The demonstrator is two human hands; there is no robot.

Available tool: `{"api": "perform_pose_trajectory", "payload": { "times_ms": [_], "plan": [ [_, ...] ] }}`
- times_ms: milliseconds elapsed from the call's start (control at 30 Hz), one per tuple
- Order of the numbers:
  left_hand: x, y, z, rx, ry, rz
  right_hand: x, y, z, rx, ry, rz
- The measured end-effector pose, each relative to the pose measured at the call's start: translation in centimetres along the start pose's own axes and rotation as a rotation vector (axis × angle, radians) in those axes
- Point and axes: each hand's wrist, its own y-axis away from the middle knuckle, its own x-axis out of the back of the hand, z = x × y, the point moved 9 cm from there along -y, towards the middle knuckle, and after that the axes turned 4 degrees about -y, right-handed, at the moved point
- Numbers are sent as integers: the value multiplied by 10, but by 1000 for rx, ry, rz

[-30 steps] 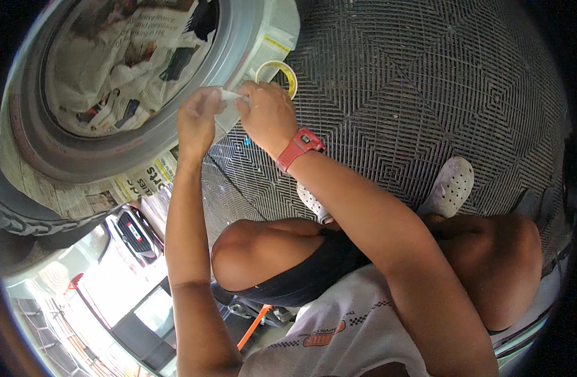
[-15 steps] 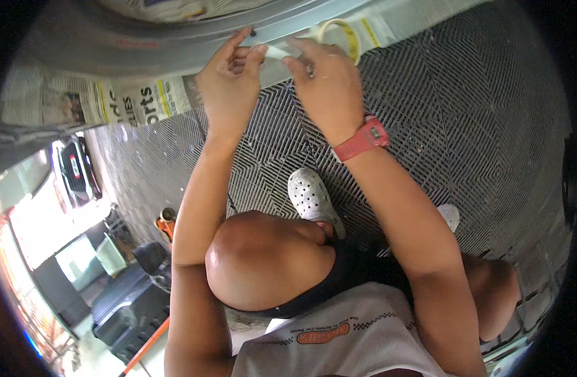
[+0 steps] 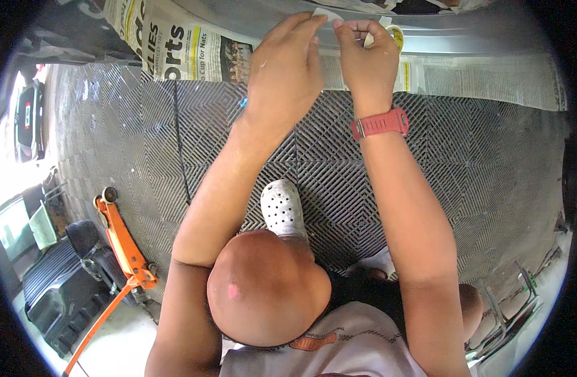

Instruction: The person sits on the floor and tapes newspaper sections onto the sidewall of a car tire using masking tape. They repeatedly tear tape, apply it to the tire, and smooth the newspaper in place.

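Observation:
Between my two hands a short piece of pale masking tape lies against the grey curved car panel. My left hand is closed, its fingertips pressed on one end of this tape. With thumb and finger together, my right hand pinches the other end. A tape roll, cream with a yellow inner ring, hangs at my right hand's outer fingers and is partly hidden by them. Newspaper sheets line the panel's lower edge, just behind and beside both hands.
Dark ribbed floor tiles lie below the panel. An orange floor jack with a long handle stands at the left, beside a black ridged case. A parked car shows far left. Metal-framed objects are at lower right.
My view has swung to the left, bringing the jack fully into sight. Both hands have moved up against the panel with the tape. The roll stays by my right hand.

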Motion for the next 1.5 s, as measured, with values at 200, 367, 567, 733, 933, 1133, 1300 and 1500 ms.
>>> {"api": "perform_pose_trajectory", "payload": {
  "times_ms": [200,367,567,733,933,1133,1300,1500],
  "plan": [
    [-7,-10,1,-39,-236,-95,-16,-20,-2,40,107,84],
    [-14,-15,-1,-19,-394,-145,-28,-25,1,49,84,178],
    [-16,-23,-14,-53,-449,-38,-47,-28,3,-80,50,145],
    [-16,-31,-17,-55,-513,20,-42,-47,12,119,205,178],
    [-20,-15,-18,285,44,-70,-23,-49,25,-67,316,161],
    [-26,-4,-33,386,318,31,-9,-30,26,-18,212,78],
    [-25,-11,-44,361,312,79,15,6,1,147,311,-183],
    [-51,7,-68,528,299,-154,87,71,-18,422,632,-728]
  ]
}}
